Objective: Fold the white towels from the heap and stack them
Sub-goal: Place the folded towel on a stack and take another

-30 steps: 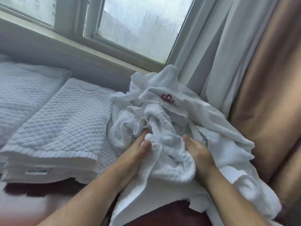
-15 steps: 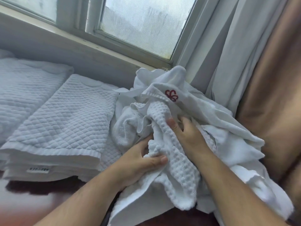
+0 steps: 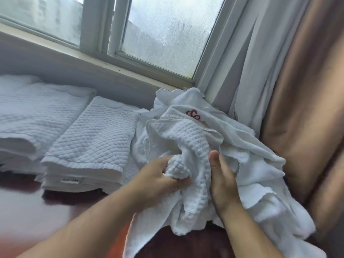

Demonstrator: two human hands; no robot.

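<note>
A heap of crumpled white towels [image 3: 247, 164] lies on the reddish-brown surface against the curtain; one towel in it bears a red emblem [image 3: 193, 114]. On top sits a waffle-weave towel [image 3: 193, 140]. My left hand [image 3: 158, 179] grips a bunched fold of that towel at the heap's front. My right hand [image 3: 221, 179] grips the same towel just to the right, thumb pointing up. Left of the heap stands a stack of folded quilted towels [image 3: 93, 142].
A second, wider stack of folded towels [image 3: 31, 116] sits at the far left. The window sill [image 3: 104, 62] runs behind the stacks. A white sheer curtain [image 3: 247, 62] and a brown drape [image 3: 307, 108] hang at the right. The reddish surface [image 3: 37, 216] shows in front.
Both hands have pulled the waffle-weave towel up and towards me. My right hand came back from the heap's top to beside my left. The view has tilted slightly upward.
</note>
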